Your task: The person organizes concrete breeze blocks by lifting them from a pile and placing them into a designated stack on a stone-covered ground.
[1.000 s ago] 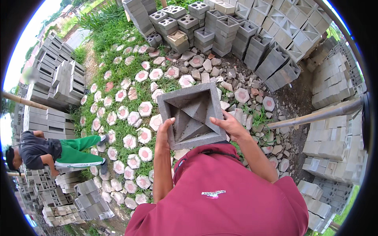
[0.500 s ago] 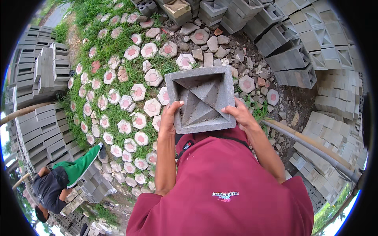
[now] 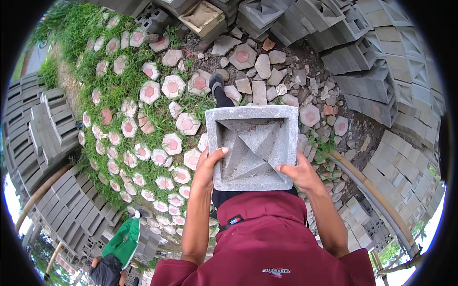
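A square grey concrete vent block (image 3: 253, 148) is held in front of my waist, its recessed face with slanted triangular fins turned up. My left hand (image 3: 206, 167) grips its left side, the thumb lying over the rim and the fingers hidden beneath. On the opposite side my right hand (image 3: 300, 174) holds it the same way, thumb on the lower right rim. One shoe (image 3: 216, 81) shows past the block's far edge, on the paving.
Hexagonal pavers (image 3: 173, 86) in grass spread ahead and left, with rubble (image 3: 276, 76) to their right. Stacked vent blocks (image 3: 369, 107) line the right; more block stacks (image 3: 52, 119) stand left. A bamboo pole (image 3: 372, 195) runs at right. Another person in green trousers (image 3: 125, 240) is lower left.
The block, still in both hands, has come lower in the view. My foot now shows beyond it. The surroundings have shifted, and the other person appears lower and further right.
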Demonstrator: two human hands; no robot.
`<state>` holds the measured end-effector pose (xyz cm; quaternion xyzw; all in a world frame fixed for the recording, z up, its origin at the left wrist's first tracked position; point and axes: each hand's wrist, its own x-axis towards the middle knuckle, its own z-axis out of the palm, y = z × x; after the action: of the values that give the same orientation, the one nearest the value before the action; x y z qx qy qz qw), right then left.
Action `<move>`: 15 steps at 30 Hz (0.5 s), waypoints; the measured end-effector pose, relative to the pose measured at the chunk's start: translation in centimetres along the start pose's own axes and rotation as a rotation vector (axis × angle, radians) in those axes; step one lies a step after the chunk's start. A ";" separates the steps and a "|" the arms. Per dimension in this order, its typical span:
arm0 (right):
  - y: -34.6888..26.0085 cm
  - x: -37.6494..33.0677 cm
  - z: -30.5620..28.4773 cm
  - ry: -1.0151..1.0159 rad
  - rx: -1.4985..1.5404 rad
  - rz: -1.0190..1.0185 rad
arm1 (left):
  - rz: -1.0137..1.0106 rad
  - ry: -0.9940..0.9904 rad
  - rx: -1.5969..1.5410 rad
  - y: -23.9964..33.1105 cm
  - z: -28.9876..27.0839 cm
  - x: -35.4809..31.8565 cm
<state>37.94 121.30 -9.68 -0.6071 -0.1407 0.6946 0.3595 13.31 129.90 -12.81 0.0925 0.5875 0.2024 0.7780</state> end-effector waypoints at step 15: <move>-11.4 29.7 -1.0 0.299 0.377 0.056 | -0.170 -0.255 0.451 24.4 7.0 32.1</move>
<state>42.51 148.93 -24.78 -0.6291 0.0628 0.6205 0.4640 22.28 166.15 -29.61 0.2384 0.5205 -0.0129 0.8198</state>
